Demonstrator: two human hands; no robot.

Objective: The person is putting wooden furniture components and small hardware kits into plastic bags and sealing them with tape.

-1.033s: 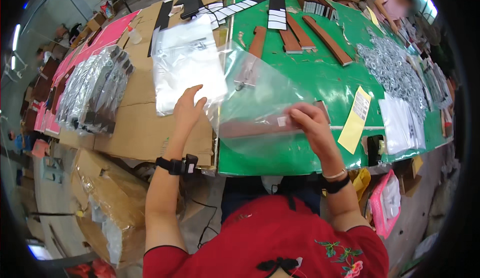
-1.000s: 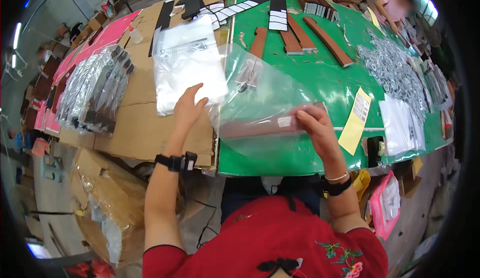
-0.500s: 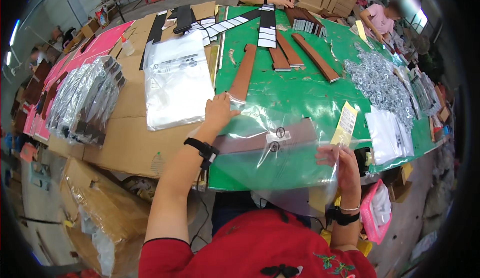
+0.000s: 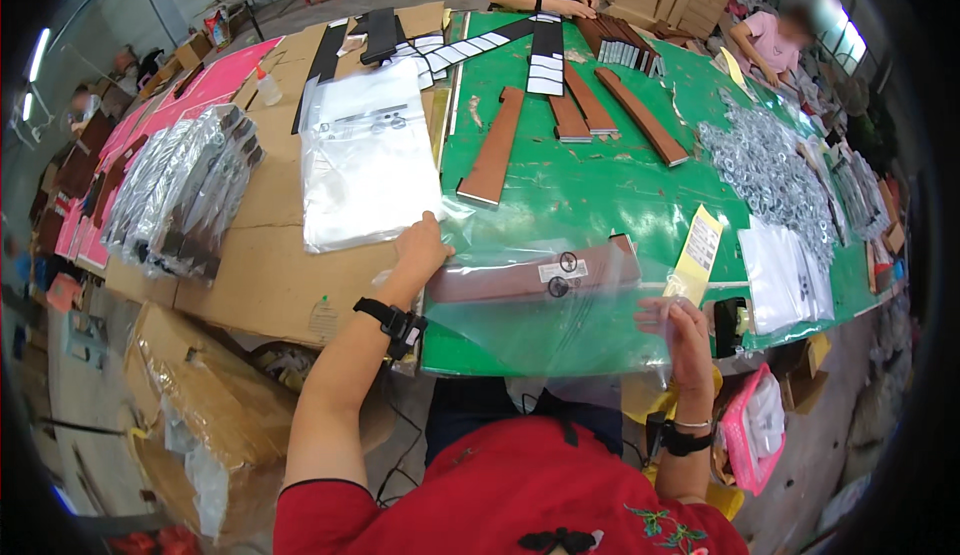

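Note:
In front of me a clear plastic bag (image 4: 600,340) lies spread across the table's near edge. Through its film shows a long brown wood-like piece (image 4: 485,278) with a small white label. At the piece's left end, my left hand (image 4: 422,251) rests on the film, index finger stretched forward and thumb apart. My right hand (image 4: 684,333) pinches the bag's right edge, its fingers partly seen through the plastic. A yellow label sheet (image 4: 696,255) lies just beyond that hand. Flat on the cardboard to the left is a stack of clear bags (image 4: 365,180).
Several brown pieces (image 4: 492,150) lie farther up the green table (image 4: 600,190). A heap of metal parts (image 4: 770,170) and white bags (image 4: 785,280) are at right. Wrapped bundles (image 4: 180,190) stand at left. Two co-workers sit or stand at the far side.
My left hand has moved left and toward me, off the loose brown piece's near end. The bag lies flatter over the labelled piece. My right hand stays nearly in place.

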